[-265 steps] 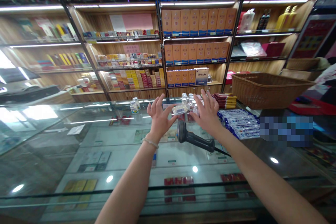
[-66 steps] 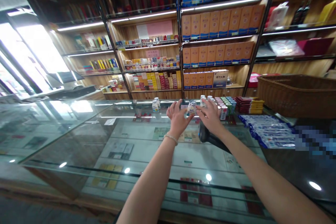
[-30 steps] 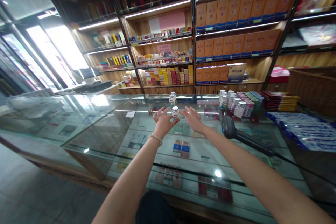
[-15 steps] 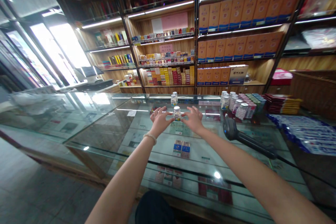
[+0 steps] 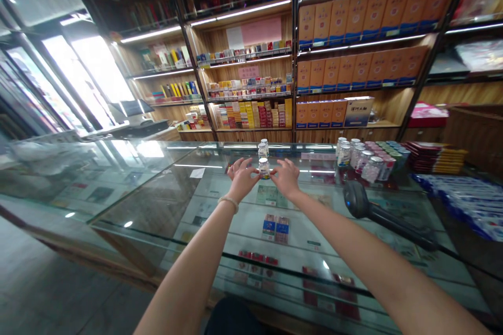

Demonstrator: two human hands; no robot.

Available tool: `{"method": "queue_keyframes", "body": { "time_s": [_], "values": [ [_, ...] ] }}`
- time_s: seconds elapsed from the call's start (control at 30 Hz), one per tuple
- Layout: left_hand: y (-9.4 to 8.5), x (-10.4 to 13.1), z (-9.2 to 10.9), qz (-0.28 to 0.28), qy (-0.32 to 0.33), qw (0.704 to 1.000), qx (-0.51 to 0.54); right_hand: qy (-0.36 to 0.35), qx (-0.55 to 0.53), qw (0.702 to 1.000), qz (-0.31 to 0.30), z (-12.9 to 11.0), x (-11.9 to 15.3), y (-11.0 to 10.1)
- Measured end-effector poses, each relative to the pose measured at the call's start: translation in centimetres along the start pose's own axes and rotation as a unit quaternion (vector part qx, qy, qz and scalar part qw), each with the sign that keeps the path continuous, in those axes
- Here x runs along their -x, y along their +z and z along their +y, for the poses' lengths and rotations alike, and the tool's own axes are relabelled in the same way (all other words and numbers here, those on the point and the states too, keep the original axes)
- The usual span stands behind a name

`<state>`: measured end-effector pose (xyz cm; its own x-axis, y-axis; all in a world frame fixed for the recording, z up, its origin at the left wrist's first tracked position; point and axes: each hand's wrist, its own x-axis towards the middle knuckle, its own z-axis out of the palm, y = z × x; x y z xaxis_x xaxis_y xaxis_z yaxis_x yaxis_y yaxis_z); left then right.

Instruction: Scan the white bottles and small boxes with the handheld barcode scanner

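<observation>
A small clear bottle with a white cap stands upright on the glass counter, between my two hands. My left hand pinches its left side with the thumb and a fingertip. On the opposite side, the thumb and a finger of my right hand press against it. The other fingers of both hands are raised and bent. Directly behind stand two similar white-capped bottles, one behind the other and partly covered by the front one.
Right of my hands lies a black barcode scanner with its cable. Beyond it are rows of bottles, red and yellow packets and blue-white packs. Cigarette packs show under the glass. Stocked shelves line the back.
The front bottle has shifted slightly left, coming into line with the two behind it, with my hands still at its sides. The camera view has moved a little.
</observation>
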<state>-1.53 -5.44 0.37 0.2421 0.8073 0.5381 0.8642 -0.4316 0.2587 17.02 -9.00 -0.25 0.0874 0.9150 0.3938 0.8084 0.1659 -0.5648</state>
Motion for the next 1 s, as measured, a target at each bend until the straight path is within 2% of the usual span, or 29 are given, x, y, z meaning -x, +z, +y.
{"method": "queue_keyframes", "body": {
  "time_s": [0.33, 0.57, 0.77, 1.0],
  "values": [
    [0.9, -2.5, -1.8, 0.007, -0.021, 0.999, -0.024, 0.009, 0.022, 1.0, 0.001, -1.0, -3.5, 2.2],
    [1.5, -3.8, -2.4, 0.008, -0.047, 0.998, -0.029, 0.002, 0.031, 1.0, 0.003, -1.3, -5.4, 3.3],
    [2.1, -4.7, -2.6, 0.015, -0.058, 0.998, -0.031, 0.013, 0.028, 0.999, 0.012, -1.4, -6.2, 4.1],
    [2.5, -4.7, -2.4, 0.019, -0.075, 0.996, -0.037, 0.035, 0.011, 0.999, 0.013, -0.9, -6.5, 4.5]
  ]
}}
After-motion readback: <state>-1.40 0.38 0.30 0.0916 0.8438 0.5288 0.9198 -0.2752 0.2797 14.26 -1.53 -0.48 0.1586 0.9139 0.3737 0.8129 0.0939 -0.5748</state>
